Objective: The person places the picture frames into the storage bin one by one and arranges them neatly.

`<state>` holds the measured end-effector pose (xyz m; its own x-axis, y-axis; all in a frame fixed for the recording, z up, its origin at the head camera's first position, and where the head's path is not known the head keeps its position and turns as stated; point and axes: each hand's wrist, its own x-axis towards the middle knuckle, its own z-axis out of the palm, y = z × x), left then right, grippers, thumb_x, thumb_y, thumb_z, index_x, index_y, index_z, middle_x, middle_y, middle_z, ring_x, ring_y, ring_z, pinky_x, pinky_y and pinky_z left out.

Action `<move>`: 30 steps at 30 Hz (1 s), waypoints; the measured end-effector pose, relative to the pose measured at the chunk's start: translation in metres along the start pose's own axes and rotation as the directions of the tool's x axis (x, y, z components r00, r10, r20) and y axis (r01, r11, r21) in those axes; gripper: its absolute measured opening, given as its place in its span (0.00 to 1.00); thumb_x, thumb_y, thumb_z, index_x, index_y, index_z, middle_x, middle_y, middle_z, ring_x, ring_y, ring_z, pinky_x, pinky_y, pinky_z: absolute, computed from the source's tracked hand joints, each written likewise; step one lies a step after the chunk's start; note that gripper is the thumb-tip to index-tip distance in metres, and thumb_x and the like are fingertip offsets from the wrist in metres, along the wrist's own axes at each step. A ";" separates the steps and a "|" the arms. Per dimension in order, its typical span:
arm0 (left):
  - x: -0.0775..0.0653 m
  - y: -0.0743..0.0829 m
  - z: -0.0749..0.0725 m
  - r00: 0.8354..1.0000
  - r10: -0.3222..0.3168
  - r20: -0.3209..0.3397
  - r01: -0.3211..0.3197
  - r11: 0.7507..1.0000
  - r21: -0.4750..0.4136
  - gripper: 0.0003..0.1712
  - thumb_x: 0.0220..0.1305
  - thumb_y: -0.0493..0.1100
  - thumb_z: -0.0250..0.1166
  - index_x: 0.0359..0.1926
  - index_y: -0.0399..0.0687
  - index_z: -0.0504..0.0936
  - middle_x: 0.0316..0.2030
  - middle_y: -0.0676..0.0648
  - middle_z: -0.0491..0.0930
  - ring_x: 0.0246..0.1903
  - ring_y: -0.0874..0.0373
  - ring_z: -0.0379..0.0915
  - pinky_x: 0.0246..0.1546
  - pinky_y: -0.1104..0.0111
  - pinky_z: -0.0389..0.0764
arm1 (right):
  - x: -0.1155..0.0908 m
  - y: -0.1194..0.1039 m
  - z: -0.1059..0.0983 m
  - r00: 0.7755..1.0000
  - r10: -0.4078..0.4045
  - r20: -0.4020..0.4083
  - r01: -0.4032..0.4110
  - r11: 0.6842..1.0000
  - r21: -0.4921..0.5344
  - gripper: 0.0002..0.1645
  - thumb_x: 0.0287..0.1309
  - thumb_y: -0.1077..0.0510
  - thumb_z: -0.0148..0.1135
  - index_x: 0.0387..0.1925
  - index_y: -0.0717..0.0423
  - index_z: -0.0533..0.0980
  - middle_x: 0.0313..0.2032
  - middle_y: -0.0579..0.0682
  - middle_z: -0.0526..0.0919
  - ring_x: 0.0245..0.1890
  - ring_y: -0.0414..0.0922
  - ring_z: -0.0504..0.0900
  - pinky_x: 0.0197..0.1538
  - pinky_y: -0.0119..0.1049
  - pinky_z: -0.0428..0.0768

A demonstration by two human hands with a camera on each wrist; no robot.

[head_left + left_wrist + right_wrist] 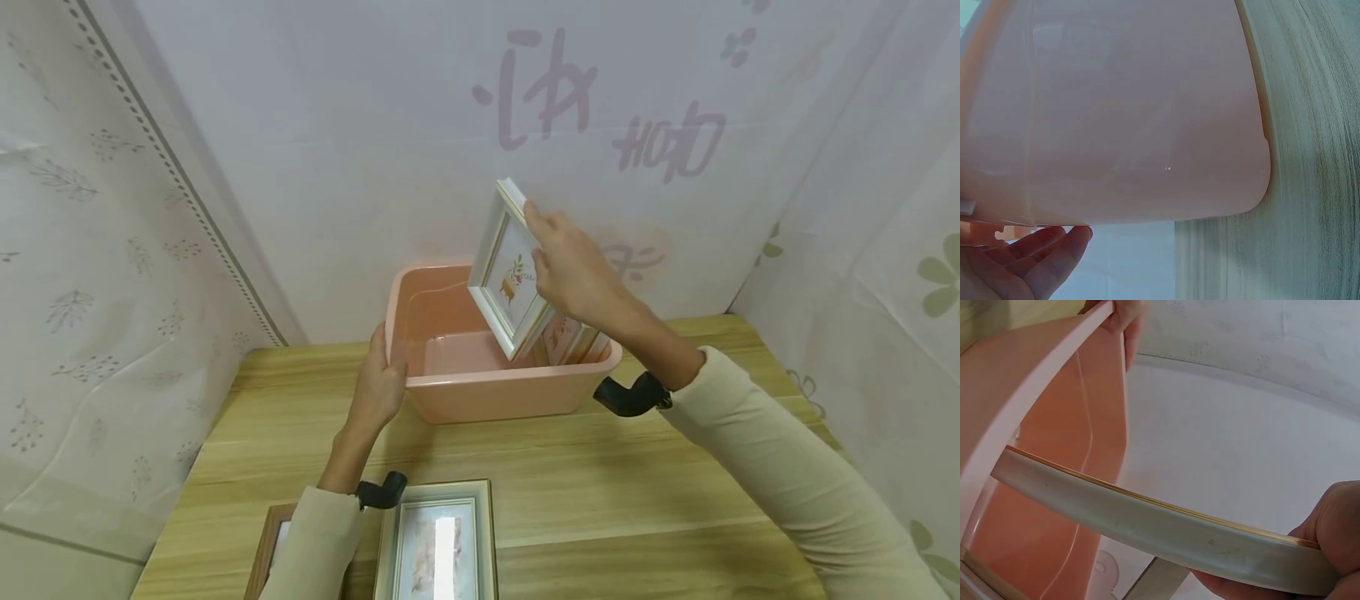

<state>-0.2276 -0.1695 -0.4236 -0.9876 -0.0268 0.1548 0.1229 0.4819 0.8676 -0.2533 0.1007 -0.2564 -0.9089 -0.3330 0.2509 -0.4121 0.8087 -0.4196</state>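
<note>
My right hand grips a white picture frame with gold trim by its upper right edge. The frame is tilted, its lower corner over the opening of a pink plastic basin. In the right wrist view the held frame's pale side edge runs from the hand down past the basin's rim. My left hand holds the basin's left rim, its fingertips against the outer wall in the left wrist view. Inside the basin's right end lean other frames, partly hidden by the right hand and held frame.
On the wooden table a pale frame with gold edge lies near the front. Beside it, a brown wooden frame is partly covered by the left sleeve. A patterned white cloth stands behind the basin, with more at both sides.
</note>
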 end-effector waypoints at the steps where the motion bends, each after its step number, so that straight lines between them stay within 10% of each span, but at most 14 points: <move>1: 0.000 0.000 0.000 1.000 0.000 -0.001 0.000 1.000 0.000 0.34 0.72 0.38 0.44 0.77 0.45 0.50 0.70 0.36 0.63 0.67 0.42 0.62 0.66 0.44 0.63 | 0.000 0.000 0.001 1.000 -0.002 -0.003 0.002 1.000 0.005 0.40 0.69 0.67 0.49 0.78 0.59 0.48 0.67 0.67 0.66 0.53 0.58 0.76 0.50 0.45 0.79; 30: 0.000 -0.001 0.001 1.000 0.003 -0.005 -0.003 1.000 -0.010 0.34 0.71 0.37 0.45 0.77 0.44 0.50 0.70 0.36 0.62 0.67 0.41 0.62 0.66 0.43 0.63 | 0.003 0.009 -0.031 0.983 -0.029 -0.183 0.035 0.999 0.030 0.31 0.67 0.68 0.47 0.70 0.64 0.59 0.52 0.69 0.73 0.49 0.61 0.74 0.52 0.57 0.75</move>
<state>-0.2280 -0.1691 -0.4254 -0.9868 -0.0301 0.1594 0.1264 0.4735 0.8717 -0.2575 0.1221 -0.2323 -0.8698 -0.2616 0.4184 -0.4452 0.7818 -0.4366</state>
